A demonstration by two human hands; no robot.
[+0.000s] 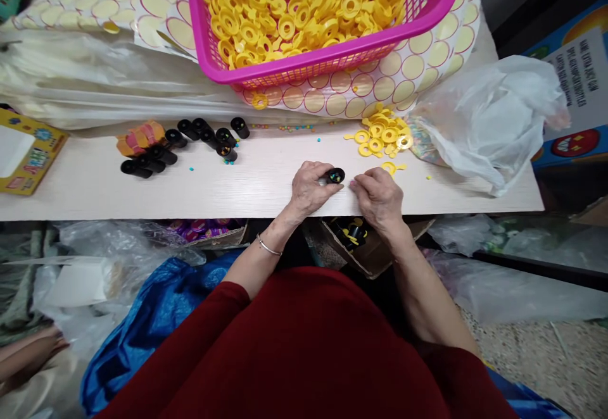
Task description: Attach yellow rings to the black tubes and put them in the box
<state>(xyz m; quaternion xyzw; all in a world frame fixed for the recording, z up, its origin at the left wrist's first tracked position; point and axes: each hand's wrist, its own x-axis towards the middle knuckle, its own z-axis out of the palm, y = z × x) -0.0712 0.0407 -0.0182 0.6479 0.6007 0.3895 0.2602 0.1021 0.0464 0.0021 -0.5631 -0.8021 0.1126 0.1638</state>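
This looks like a small home workshop for piecework assembly. A pale wooden desk [142,185] carries a pink basket [430,7] heaped with yellow plastic rings [294,14], rows of black tubes [209,134] and scattered beads. Plastic bags [484,115] and cardboard boxes [375,257] crowd around it.

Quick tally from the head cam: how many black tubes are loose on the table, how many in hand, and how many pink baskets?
Black tubes lying on the table: about 10, some overlap so the count is approximate
Black tube held in the left hand: 1
Pink basket of yellow rings: 1
Total: about 12
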